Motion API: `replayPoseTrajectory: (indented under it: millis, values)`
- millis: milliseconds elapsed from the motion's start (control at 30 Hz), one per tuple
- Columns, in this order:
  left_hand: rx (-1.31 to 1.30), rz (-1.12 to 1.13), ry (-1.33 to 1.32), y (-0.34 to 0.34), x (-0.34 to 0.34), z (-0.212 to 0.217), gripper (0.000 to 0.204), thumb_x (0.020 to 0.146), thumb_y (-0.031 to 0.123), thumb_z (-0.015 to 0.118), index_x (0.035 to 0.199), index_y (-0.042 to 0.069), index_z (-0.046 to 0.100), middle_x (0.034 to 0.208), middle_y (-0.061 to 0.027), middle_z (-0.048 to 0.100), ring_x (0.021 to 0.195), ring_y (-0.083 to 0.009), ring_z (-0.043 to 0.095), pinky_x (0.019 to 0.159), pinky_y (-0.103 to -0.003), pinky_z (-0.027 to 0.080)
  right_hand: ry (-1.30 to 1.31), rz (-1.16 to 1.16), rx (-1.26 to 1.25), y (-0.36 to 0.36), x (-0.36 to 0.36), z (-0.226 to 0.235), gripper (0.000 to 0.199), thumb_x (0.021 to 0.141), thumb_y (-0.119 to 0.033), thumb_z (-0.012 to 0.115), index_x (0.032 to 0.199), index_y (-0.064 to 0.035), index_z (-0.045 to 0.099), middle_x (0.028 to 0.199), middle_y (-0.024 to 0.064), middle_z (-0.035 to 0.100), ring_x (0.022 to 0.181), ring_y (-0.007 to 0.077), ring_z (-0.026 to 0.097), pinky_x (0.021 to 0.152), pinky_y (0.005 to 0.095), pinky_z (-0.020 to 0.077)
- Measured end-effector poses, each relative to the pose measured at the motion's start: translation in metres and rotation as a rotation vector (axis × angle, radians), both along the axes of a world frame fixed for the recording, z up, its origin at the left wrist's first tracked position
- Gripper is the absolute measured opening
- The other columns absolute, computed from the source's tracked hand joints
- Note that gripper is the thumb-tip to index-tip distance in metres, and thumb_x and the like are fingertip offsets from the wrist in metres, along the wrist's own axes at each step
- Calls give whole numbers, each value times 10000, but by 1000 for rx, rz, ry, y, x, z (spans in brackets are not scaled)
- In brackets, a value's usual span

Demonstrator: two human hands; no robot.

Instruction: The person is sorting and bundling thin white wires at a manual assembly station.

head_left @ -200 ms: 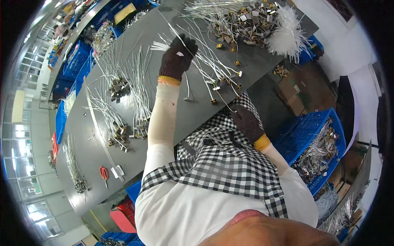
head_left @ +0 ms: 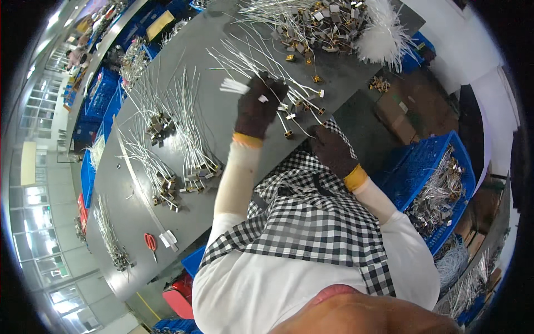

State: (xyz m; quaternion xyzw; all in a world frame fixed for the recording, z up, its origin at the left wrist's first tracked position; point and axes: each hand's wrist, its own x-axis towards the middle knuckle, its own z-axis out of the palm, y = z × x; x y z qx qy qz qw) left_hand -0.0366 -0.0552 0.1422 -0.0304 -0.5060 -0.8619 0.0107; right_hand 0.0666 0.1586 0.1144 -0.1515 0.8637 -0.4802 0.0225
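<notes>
Our left hand (head_left: pixel 257 108) is closed on a bundle of white wires (head_left: pixel 235 86) over the grey surface (head_left: pixel 222 128); our right hand (head_left: pixel 332 150) rests loosely curled, empty, at its near edge. Loose wires (head_left: pixel 300 100) alongside could snag – and drag off.

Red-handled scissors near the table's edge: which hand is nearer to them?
Left. The left hand is out over the grey table, on the same side as the red-handled scissors though well apart from them; the right hand sits farther off at the table's near edge.
</notes>
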Motion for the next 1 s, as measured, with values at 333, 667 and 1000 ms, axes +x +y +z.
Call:
replayPoseTrajectory:
  millis: [333,667,1000]
  values:
    - [-1205,75,829,20,53,-2,478,823,126,634,1292,91,547,1171,-165,605,1085,-353,587,910,-408,485,88,-7,-52,-14,-14,16,292,907,-182,549,1140,-22,621,1025,219,654,909,372,631,788,401,495]
    - [366,-22,-125,5,28,4,176,929,98,614,1087,31,576,888,-59,605,795,-207,620,795,-389,564,-563,96,-569,19,5,25,213,898,-199,628,1021,-28,654,781,51,607,684,111,559,612,292,452]
    - [-996,-135,277,40,89,27,443,815,-45,618,1236,91,587,1104,-152,647,940,-259,679,776,-338,546,-414,-42,-681,-9,-3,39,459,894,-96,625,1329,9,523,1046,39,641,865,85,584,734,230,486]
